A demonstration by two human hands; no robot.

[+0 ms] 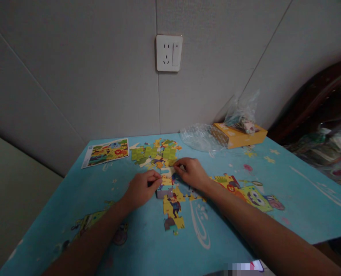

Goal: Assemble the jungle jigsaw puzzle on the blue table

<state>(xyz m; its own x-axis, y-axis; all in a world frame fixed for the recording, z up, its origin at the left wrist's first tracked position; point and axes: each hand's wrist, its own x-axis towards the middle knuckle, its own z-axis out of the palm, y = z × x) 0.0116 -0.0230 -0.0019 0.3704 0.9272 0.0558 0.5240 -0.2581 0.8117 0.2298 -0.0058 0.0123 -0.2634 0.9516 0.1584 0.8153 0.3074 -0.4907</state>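
Note:
A partly joined jigsaw puzzle (176, 205) lies flat on the table in front of me. At its upper left edge, my left hand (141, 188) has thumb and forefinger closed on a puzzle piece (167, 181). My right hand (192, 173) reaches over the upper part with its fingers pinched at a pale puzzle piece (168, 172); its forearm covers some of the joined section. Just beyond both hands is a heap of loose green and yellow puzzle pieces (151, 153). More joined pieces (230, 183) show to the right, past the right wrist.
A picture sheet (108, 152) lies at the back left. Along the wall are a clear plastic bag (201, 137) and an orange box (239, 138) with another plastic bag (242, 115) on top. A blue cartoon-print cloth (297, 207) covers the table. A device with a lit screen (245, 266) shows at the near edge.

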